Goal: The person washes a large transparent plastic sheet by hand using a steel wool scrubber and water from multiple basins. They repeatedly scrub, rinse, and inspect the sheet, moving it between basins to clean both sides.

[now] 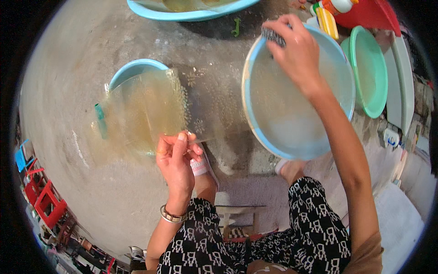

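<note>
My left hand pinches the near edge of a transparent sheet with a dotted, floral pattern; whether it is glass or plastic I cannot tell. The wet sheet is held above a smaller blue basin and partly covers it. In my right hand is a grey metal scouring pad. That hand hovers at the far left rim of a wide blue basin containing cloudy water.
A larger blue basin with yellowish water stands ahead. On the right are a green basin, a yellow-and-white striped sponge and a bottle. A small green object lies on the concrete floor. Red plastic items line the left.
</note>
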Demonstrator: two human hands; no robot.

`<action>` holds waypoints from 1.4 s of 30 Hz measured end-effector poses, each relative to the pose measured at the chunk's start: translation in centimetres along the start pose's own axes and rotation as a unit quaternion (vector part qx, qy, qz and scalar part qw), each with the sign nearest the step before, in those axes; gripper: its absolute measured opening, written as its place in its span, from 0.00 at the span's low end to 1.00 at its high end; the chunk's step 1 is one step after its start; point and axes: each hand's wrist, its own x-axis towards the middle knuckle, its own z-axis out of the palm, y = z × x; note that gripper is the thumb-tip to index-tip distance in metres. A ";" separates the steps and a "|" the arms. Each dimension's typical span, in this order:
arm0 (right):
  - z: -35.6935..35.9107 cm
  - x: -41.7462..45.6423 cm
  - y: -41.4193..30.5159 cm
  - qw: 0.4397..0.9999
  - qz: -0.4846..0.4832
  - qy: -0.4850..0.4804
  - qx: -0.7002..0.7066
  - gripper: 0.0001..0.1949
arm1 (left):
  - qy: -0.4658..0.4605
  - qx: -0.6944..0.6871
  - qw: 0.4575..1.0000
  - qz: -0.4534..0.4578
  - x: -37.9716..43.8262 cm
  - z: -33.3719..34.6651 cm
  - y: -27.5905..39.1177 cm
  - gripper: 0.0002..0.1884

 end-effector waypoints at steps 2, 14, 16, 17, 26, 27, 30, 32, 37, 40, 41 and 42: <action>-0.3 -2.6 -3.6 0.992 -0.064 -0.005 0.112 0.11 | 0.021 0.016 1.000 -0.016 -0.6 -0.8 -0.3 0.06; 0.2 -5.9 -5.3 0.989 -0.081 -0.025 0.117 0.17 | 0.034 0.014 0.998 0.049 -0.2 -0.8 0.8 0.06; 1.2 -7.0 -4.6 0.988 -0.086 -0.051 0.117 0.17 | 0.026 0.010 0.999 0.044 0.2 0.0 0.5 0.06; 1.6 -6.7 -3.3 0.990 -0.073 -0.060 0.108 0.17 | 0.018 0.010 0.999 0.040 0.3 0.4 0.4 0.06; 2.8 -9.0 -4.9 0.983 -0.099 -0.036 0.148 0.23 | 0.054 0.039 0.995 0.074 0.2 -1.0 0.9 0.06; 3.0 -9.5 -4.4 0.982 -0.127 -0.052 0.130 0.23 | 0.042 0.029 0.996 0.071 0.5 -0.5 0.7 0.06; 1.4 -5.0 0.3 0.996 0.056 -0.060 -0.024 0.23 | 0.041 0.019 0.997 0.068 0.2 -1.0 1.1 0.06; -0.6 -4.8 1.1 0.999 0.037 -0.028 0.014 0.21 | 0.047 0.009 0.996 0.070 0.4 -2.6 1.8 0.06; 2.2 -8.8 -4.9 0.987 -0.107 -0.034 0.118 0.13 | 0.066 0.016 0.997 0.045 0.1 -2.8 2.5 0.07; 2.6 -6.7 -2.3 0.997 -0.051 -0.047 0.041 0.18 | 0.075 0.000 0.997 0.017 0.1 -2.3 2.7 0.08; 1.9 -5.8 -1.2 0.999 -0.004 -0.053 0.002 0.22 | 0.074 -0.018 0.997 0.005 0.0 -2.7 2.7 0.07; 0.7 -5.6 -0.4 0.999 0.005 -0.051 -0.001 0.21 | 0.071 -0.043 0.997 -0.003 0.1 -3.0 2.7 0.07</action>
